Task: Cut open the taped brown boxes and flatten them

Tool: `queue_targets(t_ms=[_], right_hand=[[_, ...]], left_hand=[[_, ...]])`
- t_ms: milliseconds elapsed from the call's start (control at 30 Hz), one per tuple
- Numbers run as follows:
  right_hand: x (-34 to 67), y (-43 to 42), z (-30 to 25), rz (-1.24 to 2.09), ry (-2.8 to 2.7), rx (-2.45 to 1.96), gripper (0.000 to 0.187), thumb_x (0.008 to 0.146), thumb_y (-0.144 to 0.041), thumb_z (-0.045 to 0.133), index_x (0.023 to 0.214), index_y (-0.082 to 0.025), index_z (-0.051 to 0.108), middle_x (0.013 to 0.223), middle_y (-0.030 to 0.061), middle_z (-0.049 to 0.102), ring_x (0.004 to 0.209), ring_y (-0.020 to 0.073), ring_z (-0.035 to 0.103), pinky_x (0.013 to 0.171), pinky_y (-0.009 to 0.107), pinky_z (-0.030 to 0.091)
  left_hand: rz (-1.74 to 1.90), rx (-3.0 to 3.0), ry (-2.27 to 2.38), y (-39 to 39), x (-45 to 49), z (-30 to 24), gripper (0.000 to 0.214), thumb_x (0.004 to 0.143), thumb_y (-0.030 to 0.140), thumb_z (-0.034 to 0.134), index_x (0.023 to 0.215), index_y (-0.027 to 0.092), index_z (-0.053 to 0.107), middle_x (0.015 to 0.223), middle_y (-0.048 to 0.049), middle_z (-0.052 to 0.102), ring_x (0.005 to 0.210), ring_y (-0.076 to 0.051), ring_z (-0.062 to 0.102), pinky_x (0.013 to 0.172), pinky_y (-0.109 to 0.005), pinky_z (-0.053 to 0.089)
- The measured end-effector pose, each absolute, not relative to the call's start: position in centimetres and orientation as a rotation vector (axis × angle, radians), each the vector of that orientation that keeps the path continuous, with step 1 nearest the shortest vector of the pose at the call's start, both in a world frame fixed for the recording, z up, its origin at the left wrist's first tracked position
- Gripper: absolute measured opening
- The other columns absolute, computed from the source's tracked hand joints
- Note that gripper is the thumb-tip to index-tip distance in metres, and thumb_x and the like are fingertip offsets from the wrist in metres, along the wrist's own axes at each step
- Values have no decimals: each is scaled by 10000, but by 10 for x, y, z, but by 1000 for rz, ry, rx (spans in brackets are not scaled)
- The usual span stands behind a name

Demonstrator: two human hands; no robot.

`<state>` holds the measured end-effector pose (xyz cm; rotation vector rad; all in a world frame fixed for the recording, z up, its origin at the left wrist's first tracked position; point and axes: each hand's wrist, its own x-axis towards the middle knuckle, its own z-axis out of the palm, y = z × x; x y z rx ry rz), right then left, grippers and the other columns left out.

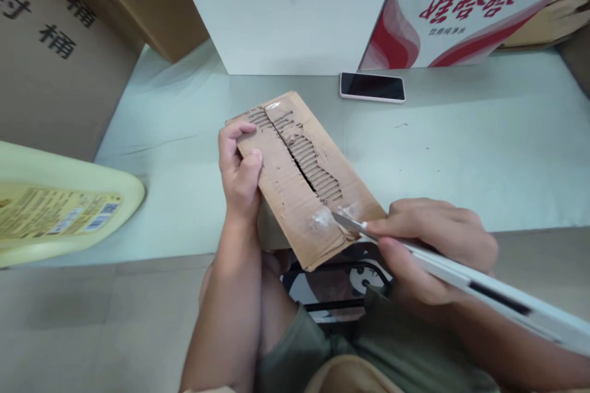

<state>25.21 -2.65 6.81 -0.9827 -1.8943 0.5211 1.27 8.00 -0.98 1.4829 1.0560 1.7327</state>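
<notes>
A small brown cardboard box [281,184] is tilted over the table's front edge. Its upper face has a long dark seam, torn patches of bare corrugation and bits of clear tape. My left hand [242,166] grips the box by its left side, thumb on the upper face, the other fingers partly hidden. In my right hand [433,245] is a white utility knife [483,291], its blade pointing left. The blade tip appears to touch the taped lower end of the seam.
A phone [372,87] lies face up on the pale green table [461,135]. Behind stand a white box [295,18] and a red-and-white carton [461,24]. At left are a yellow bottle [69,209], a large carton [59,73] and an open cardboard box [157,0].
</notes>
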Motion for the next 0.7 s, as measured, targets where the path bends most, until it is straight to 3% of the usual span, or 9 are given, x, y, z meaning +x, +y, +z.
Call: queue_targets(t_ms=[100,200,300,400,600,700], right_hand=[[262,-31,64,715,-1781,-847,130,898,-183,585,845,-241,689,534,-25,558,396,115,419,415,305,327],[265,-34,61,812,-1545,-866,234,966,-313,595,755,-248,672,505,-19,539,372,119,401,411,311,324],[264,-27,55,715,-1277,-929,285,968,-481,650,793,-261,694,541,-20,574,385,128,465,391,304,364],[268,-9,39,535,-1260,-1048,349,954,-621,639,962,-277,697,648,-11,666,493,152,597,462,299,479],[297,37,-14,197,-1790,-1640,278,936,-446,649,1136,-263,715,1004,87,737,861,248,692,735,376,560],[310,50,-34,191,-1946,-1827,440,894,-267,554,1312,-256,689,1132,114,715,980,296,684,797,425,566]], left_hand=[[1702,1458,1057,80,15,-10,426,820,624,698,1064,281,635,1141,-64,596,1148,-298,574,1084,-480,446],[1714,1440,1051,79,16,-11,416,828,611,694,1070,280,628,1156,-66,602,1183,-305,574,1108,-492,440],[1724,1430,1049,80,16,-13,416,817,607,702,1072,285,629,1169,-64,607,1196,-308,572,1115,-496,436],[1725,1404,1044,79,16,-13,413,805,593,711,1068,286,627,1176,-66,607,1193,-304,567,1102,-483,437],[1744,1237,1089,78,16,1,335,783,451,699,1031,256,588,1129,-76,605,1077,-264,578,955,-415,484],[1832,1134,1114,80,11,6,319,757,406,661,1012,240,567,1098,-76,604,1068,-250,567,916,-388,486]])
